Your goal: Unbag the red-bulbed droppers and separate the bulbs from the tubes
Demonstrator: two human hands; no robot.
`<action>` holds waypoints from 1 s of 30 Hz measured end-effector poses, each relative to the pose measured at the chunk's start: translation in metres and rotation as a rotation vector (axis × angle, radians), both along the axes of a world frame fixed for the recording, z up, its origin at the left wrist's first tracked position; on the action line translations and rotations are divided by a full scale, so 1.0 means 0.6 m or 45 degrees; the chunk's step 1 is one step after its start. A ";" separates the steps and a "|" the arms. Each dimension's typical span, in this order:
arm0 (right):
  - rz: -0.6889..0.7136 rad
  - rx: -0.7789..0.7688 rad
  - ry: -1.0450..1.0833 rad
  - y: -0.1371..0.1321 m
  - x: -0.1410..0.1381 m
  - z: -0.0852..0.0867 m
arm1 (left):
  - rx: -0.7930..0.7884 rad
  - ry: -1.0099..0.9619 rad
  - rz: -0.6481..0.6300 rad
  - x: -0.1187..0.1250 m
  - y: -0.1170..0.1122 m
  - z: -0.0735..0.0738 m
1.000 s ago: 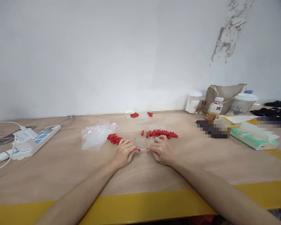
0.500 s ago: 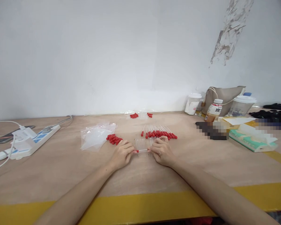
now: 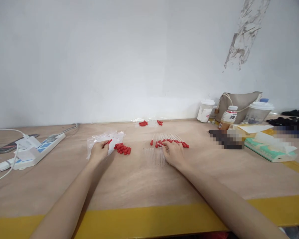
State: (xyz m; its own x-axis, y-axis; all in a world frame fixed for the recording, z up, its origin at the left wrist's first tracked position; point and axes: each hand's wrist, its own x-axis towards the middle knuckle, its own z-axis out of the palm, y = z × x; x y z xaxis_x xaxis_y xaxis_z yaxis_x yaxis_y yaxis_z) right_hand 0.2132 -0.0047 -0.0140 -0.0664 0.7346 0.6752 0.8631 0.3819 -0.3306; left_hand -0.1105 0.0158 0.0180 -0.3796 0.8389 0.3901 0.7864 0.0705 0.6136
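Observation:
My left hand is closed in a pinch on a small red rubber bulb, above clear plastic bags. Beside it lies a pile of loose red bulbs. My right hand reaches over a row of glass droppers, which have red bulbs at their near ends. Its fingers pinch what looks like a thin glass tube, partly lost among the droppers. Bare glass tubes lie side by side just left of my right wrist, some partly behind the hand.
At the back by the wall lies a clear bag with red bulbs. A power strip with cables sits on the left. On the right stand a paper-wrapped cup, a drink bottle, a grey bag, a lidded cup and a tissue pack.
My hands have parted from a tube and red bulb held between them. The left moved left and up, now with a red bulb; the right moved slightly up onto the row of droppers.

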 end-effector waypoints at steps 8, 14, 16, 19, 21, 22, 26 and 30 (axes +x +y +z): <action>0.047 0.155 -0.314 -0.006 -0.010 -0.009 | -0.260 0.102 0.011 0.001 0.003 -0.019; 0.150 0.069 -0.307 -0.022 -0.016 -0.002 | -0.305 -0.028 -0.020 0.008 -0.003 -0.012; 0.161 0.021 -0.276 -0.026 -0.019 0.002 | -0.218 0.020 0.017 0.008 -0.005 -0.008; 0.174 -0.019 -0.218 -0.031 -0.022 0.005 | -0.079 0.111 0.053 0.013 -0.010 -0.003; 0.198 -0.042 -0.166 -0.033 -0.023 0.005 | 0.043 0.183 0.069 0.022 -0.016 0.000; 0.218 -0.056 -0.136 -0.033 -0.023 0.004 | 0.121 0.227 0.069 0.029 -0.020 0.000; 0.281 -0.087 -0.035 -0.031 -0.020 0.002 | 0.401 0.401 -0.060 0.068 -0.033 -0.001; 0.270 -0.058 -0.015 -0.027 -0.011 0.004 | 0.349 0.528 -0.411 0.123 -0.035 0.002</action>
